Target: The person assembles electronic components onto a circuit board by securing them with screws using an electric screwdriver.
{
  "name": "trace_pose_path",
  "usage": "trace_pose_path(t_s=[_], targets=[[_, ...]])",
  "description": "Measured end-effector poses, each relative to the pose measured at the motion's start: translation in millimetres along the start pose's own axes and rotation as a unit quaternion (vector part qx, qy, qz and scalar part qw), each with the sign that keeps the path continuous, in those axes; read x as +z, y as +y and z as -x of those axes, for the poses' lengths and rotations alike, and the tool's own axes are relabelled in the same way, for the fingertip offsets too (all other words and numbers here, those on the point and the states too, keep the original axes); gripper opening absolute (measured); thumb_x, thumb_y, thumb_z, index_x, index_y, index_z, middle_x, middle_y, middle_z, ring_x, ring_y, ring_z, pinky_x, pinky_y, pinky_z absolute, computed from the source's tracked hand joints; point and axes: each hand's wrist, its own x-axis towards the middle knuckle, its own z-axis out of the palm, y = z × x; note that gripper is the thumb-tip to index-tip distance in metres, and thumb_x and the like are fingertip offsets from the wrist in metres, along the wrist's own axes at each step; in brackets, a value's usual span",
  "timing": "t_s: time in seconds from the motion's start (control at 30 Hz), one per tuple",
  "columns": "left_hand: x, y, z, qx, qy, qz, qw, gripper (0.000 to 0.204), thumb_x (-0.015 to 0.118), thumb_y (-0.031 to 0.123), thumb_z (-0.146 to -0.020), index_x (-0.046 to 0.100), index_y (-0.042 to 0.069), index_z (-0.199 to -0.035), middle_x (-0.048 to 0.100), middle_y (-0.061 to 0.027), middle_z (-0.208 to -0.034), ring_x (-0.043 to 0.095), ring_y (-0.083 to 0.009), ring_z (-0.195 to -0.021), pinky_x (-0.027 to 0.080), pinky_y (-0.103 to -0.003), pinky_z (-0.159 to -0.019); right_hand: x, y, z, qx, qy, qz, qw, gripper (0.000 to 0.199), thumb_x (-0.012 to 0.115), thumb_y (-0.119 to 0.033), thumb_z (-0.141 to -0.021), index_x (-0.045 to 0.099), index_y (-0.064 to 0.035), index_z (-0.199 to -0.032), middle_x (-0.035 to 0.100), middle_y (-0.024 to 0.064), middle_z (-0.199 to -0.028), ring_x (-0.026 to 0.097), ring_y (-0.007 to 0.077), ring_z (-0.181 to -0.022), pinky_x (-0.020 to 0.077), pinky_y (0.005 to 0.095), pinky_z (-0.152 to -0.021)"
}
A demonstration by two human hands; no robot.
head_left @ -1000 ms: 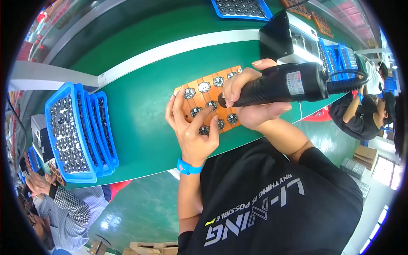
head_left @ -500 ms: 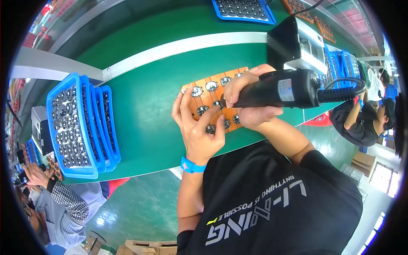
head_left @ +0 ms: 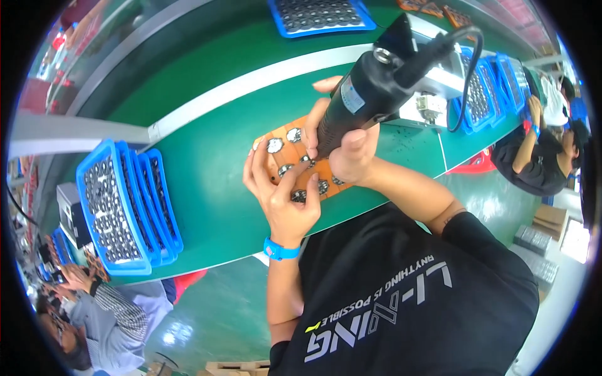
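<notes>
In my right hand (head_left: 351,153) is a black corded power screwdriver (head_left: 360,97), fingers wrapped round its narrow lower body. The tool leans with its cable end up to the right and its nose down at an orange fixture board (head_left: 287,149) on the green bench; the tip is hidden behind my fingers. Several small round black-and-silver parts (head_left: 274,145) sit in the board. My left hand (head_left: 285,203), with a blue wristband, lies over the board's near left side. Its fingers are spread, the index fingertip beside the tool's nose and the thumb near a round part.
Stacked blue trays (head_left: 116,210) of small parts stand on the left, with more blue trays (head_left: 480,94) on the right. Another blue tray (head_left: 323,17) lies beyond the white rail (head_left: 251,81). A white-and-black machine (head_left: 433,94) stands behind the screwdriver. People work at both sides.
The screwdriver has swung from lying nearly level to a steeper tilt, its cable end rising, with my right hand turning along. My left hand stays spread on the board. The whole view has shifted slightly.
</notes>
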Motion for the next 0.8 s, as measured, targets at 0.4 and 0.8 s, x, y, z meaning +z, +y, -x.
trace_pose_path(t_s=[0.4, 0.8], targets=[[-9.7, -8.4, -1.2, 0.058, -0.04, -0.008, 0.997, 0.025, 0.077, 0.022, -0.073, 0.076, 0.007, -0.093, 0.039, -0.0244, -0.146, 0.035, -0.0431, -0.133, 0.029, -0.053, -0.108, -138.1, -99.5, -15.3, -0.151, 0.245, 0.097, 0.953, 0.091, 0.031, -0.085, -0.083, 0.041, -0.0041, -0.124, 0.049, 0.0079, -0.056, 0.048, 0.0181, -0.043, 0.0405, 0.0296, -0.045], [-8.6, -7.9, 0.7, 0.057, -0.051, -0.006, 0.997, 0.024, 0.075, 0.022, -0.075, 0.075, 0.006, -0.094, 0.038, -0.0239, -0.147, 0.034, -0.0432, -0.132, 0.029, -0.053, -0.108, -154.7, -89.2, -12.1, -0.107, 0.235, 0.177, 0.95, 0.077, 0.032, -0.078, -0.089, 0.041, -0.0083, -0.121, 0.046, 0.0074, -0.059, 0.043, 0.018, -0.046, 0.0395, 0.0309, -0.05]])
